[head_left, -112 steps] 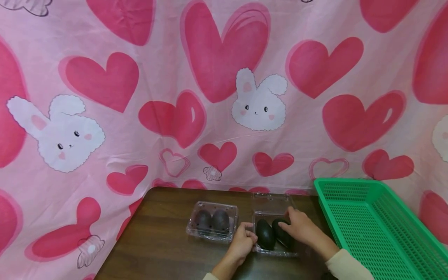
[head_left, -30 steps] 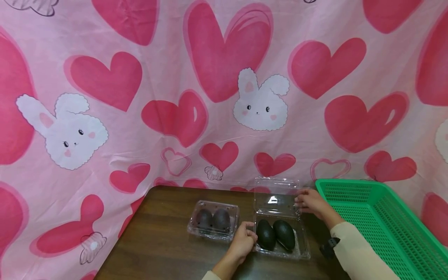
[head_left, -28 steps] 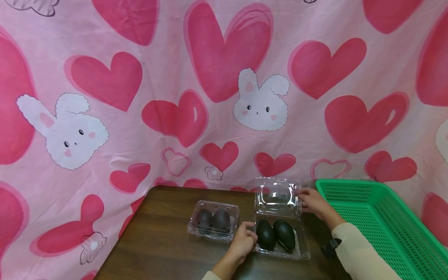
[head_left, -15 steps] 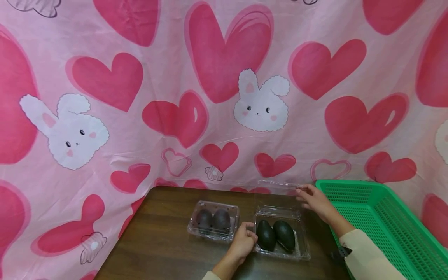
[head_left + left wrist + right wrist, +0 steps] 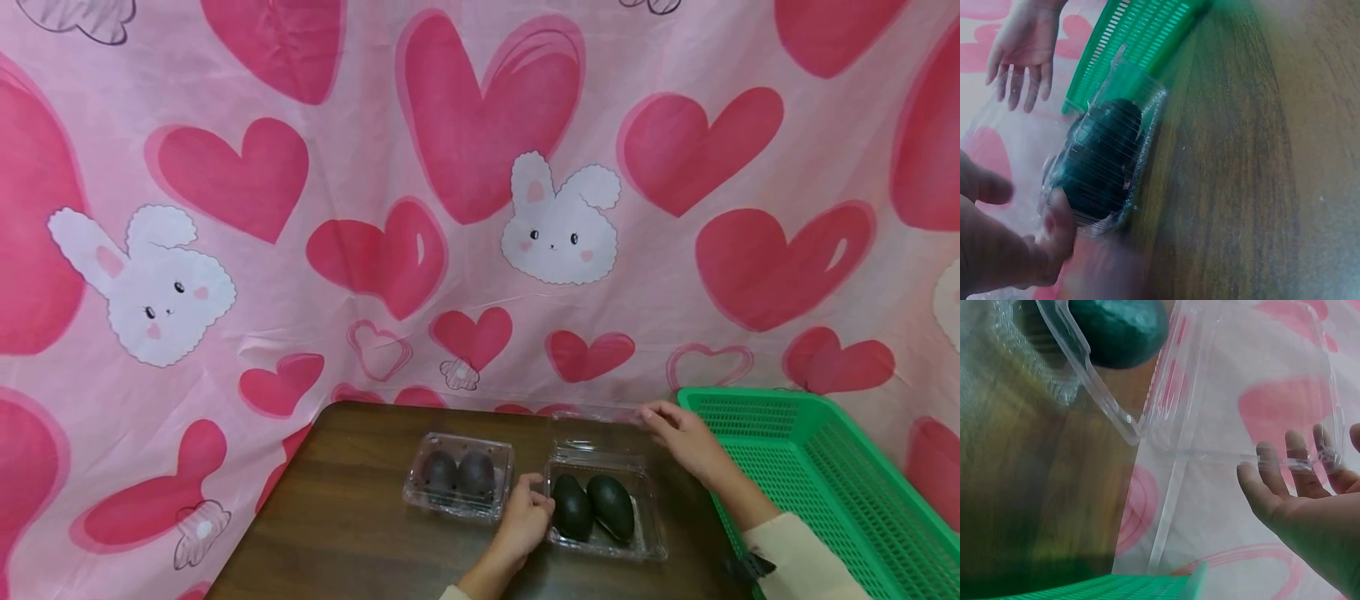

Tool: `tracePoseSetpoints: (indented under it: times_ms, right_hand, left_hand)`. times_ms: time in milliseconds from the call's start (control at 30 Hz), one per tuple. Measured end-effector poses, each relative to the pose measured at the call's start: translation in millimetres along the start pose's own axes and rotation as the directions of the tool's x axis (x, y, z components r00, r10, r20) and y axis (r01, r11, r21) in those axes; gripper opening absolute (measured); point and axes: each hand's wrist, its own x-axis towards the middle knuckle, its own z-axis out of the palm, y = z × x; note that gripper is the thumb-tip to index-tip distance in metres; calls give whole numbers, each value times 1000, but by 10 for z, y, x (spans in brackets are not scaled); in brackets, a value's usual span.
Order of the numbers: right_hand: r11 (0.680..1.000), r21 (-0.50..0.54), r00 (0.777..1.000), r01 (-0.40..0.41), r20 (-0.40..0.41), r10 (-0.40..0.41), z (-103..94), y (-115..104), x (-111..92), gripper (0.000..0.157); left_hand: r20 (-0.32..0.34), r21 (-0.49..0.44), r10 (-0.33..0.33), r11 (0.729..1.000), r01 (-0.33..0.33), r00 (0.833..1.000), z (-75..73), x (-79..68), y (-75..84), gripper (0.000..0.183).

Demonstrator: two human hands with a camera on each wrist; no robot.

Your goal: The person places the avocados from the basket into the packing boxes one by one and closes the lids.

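In the head view, two dark green avocados [image 5: 611, 507] lie side by side in a clear plastic clamshell box [image 5: 651, 542]. Its hinged lid [image 5: 588, 435] is tipped back towards the curtain. My left hand [image 5: 522, 518] holds the box's left rim with bent fingers; in the left wrist view a fingertip [image 5: 1060, 215] touches the wall beside the fruit. My right hand [image 5: 688, 443] is at the lid's far right corner. In the right wrist view its fingers [image 5: 1266, 469] are fairly straight against the lid edge, partly seen through the plastic.
Left of the open box stands a closed clear clamshell box [image 5: 480, 508] with two dark avocados. A large green plastic basket [image 5: 817, 483] is at the right. A pink curtain [image 5: 450, 250] with hearts and rabbits hangs behind the wooden table [image 5: 337, 517].
My right hand has gone from the right avocado to the lid. The lid rose more upright about a second ago and now leans lower and farther back. My left hand has stayed at the rim.
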Motion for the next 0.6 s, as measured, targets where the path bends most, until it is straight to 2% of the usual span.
tracePoseSetpoints:
  times_ms: [133,233,333,600]
  right_hand:
    - [997,-79,1000,9,5,-9,13,-31,-92,35]
    - [996,-94,1000,7,11,-6,41,-47,-173,32]
    - [996,-84,1000,-9,7,10,74,-52,-248,30]
    - [998,-47,998,-47,-53,44,174,4,-460,20]
  left_hand:
    - [-67,147,32,989,-22,997,4,6,71,41]
    - [-84,211,52,977,-33,995,0,2,147,51]
    - [-84,208,84,976,-65,993,-14,10,222,57]
    - [-92,219,141,969,-118,986,-46,49,355,52]
